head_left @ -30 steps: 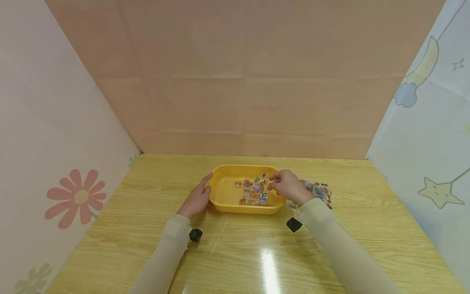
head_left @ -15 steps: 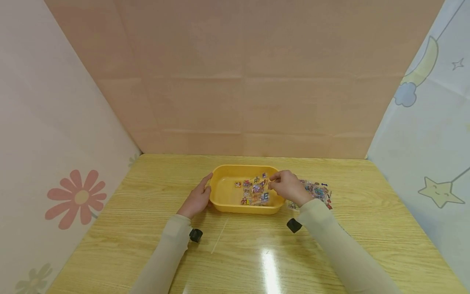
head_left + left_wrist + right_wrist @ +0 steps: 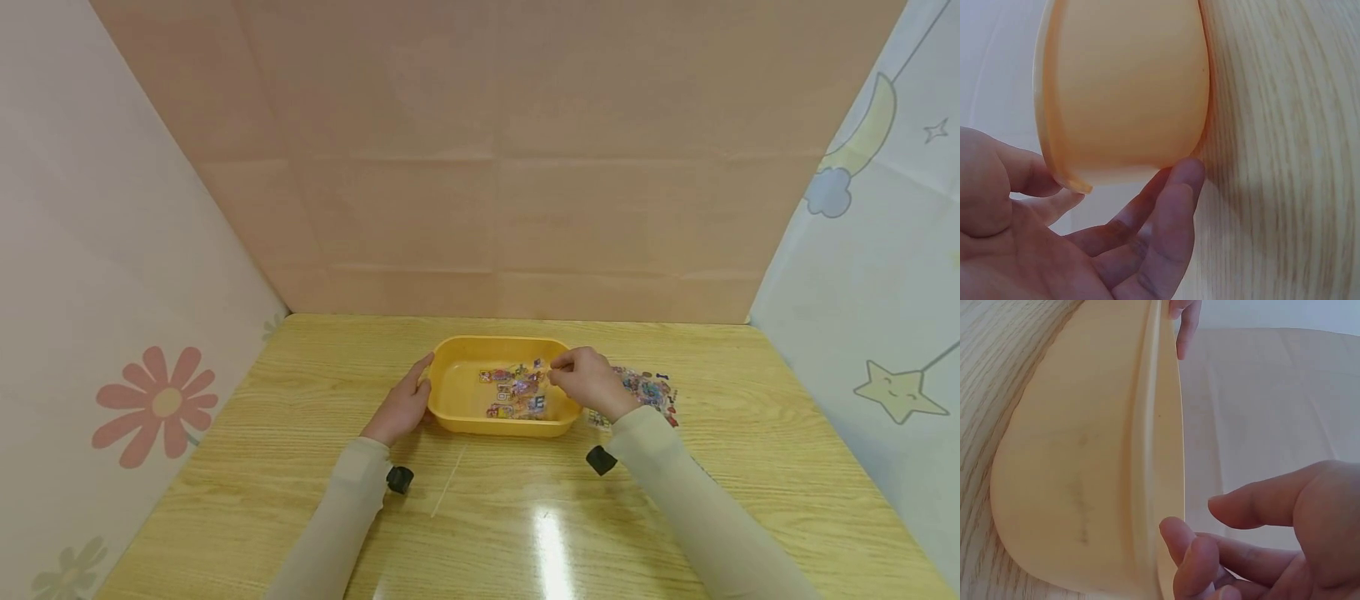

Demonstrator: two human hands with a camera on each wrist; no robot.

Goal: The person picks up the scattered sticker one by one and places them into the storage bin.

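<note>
A yellow plastic tub [image 3: 498,428] stands on the table, and inside it lies a clear sheet of colourful stickers [image 3: 527,385]. My left hand [image 3: 403,410] holds the tub's left end; in the left wrist view, its thumb and forefinger pinch the rim of the tub [image 3: 1129,81] while other fingers touch the side lower down. Over the tub's right end is my right hand [image 3: 588,383], beside the sheet's edge. In the right wrist view, the thumb of the right hand [image 3: 1329,525] is apart from the fingers, with nothing visible between them. The tub wall hides the stickers there.
Right of the tub, partly under the right forearm, more clear sticker sheets [image 3: 654,392] lie on the wooden table [image 3: 315,500]. A tan backdrop [image 3: 480,167] rises behind the table, with patterned side walls at left and right. Black wrist cameras sit below both hands.
The sticker sheet's raised right part has sunk and shifted a little inside the tub beside my right fingers. My left hand and the tub have stayed put.
</note>
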